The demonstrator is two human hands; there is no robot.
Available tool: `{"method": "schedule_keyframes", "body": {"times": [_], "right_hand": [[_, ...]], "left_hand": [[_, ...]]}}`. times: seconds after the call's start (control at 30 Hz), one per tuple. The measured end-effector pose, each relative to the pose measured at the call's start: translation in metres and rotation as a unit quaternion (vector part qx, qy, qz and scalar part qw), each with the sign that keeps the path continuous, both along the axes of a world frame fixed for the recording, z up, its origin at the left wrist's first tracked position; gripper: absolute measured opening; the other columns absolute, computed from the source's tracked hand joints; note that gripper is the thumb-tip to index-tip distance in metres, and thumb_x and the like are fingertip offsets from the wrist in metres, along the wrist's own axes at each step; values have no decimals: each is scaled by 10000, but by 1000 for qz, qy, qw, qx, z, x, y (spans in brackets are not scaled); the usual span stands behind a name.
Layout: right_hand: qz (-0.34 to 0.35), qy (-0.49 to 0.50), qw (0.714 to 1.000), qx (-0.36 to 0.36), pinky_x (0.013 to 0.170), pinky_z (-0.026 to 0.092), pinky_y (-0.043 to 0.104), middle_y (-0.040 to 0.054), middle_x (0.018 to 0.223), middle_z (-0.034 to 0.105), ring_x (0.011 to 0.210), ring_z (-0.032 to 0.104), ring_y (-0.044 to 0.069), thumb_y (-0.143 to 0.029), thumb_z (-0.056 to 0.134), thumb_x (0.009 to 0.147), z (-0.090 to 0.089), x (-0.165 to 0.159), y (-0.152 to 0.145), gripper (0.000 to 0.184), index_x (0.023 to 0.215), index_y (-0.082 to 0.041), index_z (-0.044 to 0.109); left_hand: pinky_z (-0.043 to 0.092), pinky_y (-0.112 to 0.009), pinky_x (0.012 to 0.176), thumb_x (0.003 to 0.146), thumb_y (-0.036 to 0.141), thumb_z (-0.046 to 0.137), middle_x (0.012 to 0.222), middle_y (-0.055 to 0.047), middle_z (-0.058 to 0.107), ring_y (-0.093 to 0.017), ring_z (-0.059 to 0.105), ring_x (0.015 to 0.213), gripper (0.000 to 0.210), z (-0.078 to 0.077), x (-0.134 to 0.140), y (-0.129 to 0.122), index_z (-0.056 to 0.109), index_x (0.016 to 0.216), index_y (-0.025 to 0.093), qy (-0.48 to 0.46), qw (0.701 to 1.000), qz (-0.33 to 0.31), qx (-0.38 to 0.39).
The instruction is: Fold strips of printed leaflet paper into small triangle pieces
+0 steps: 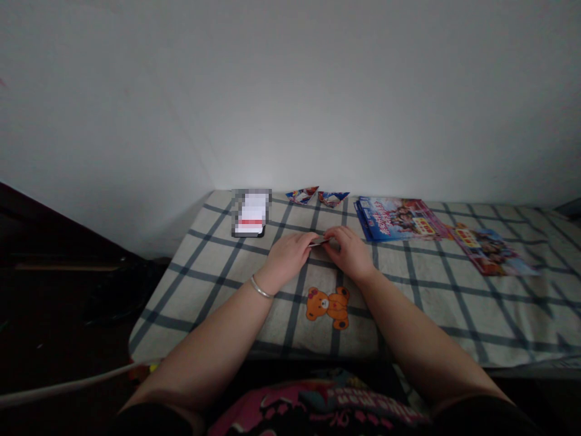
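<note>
Head view: yr left hand (293, 257) & right hand (348, 251) each pinch a small thin paper (318, 243) btwn them, w/ folded pieces (301, 195) beyond the grip & leaflets (394, 219) to its right. Prob. v. light, bendy, easily creased or torn, so hold opp. edges gently.

Both hands meet over a checked cloth (213, 272), the left hand (290, 254) and right hand (350, 251) pinching a small thin piece (319, 242) between them — just above a printed bear (336, 307). Beyond lie two folded paper shapes (333, 198), with a pixelated phone (252, 213) to the left and colourful printed sheets (394, 218) to the right — some overlapping.
</note>
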State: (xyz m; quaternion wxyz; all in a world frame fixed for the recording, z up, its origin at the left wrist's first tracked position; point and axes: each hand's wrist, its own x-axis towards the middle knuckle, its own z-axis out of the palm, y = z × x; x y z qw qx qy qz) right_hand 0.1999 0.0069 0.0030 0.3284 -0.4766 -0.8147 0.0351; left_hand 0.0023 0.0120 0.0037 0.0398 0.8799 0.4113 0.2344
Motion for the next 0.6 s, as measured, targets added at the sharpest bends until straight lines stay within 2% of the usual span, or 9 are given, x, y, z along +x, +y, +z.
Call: {"method": "schedule_keyframes", "body": {"times": [0.1,0.23,0.47,0.6], "right_hand": [[9,-19,1000,-13,853,479,372,59,959,674,967,575,240,-185,625,842,1,-1,1,168,1007,-213,633],[31,-56,998,-15,826,472,350,50,911,687,916,582,223,-203,626,859,1,-1,2,97,940,-221,676],[5,-39,999,-18,802,462,334,46,889,692,898,578,216,-242,608,883,0,0,1,101,921,-222,699],[-25,-33,999,-31,791,456,337,44,864,693,884,569,221,-241,594,887,0,3,2,111,890,-222,704]], "left_hand": [[512,-361,879,895,141,530,1088,-54,674,-210,638,1000,280,0,1,0,517,1170,195,3,1000,2,-2],[511,-346,841,909,195,539,1041,-50,691,-211,652,958,248,1,1,0,536,1158,208,20,999,28,-7],[495,-336,767,926,337,543,994,-55,702,-229,662,901,215,6,-3,0,577,1096,211,13,997,69,-15],[474,-325,708,917,307,558,926,-56,700,-232,657,853,199,8,-6,1,592,1081,200,18,995,95,-24]]}}
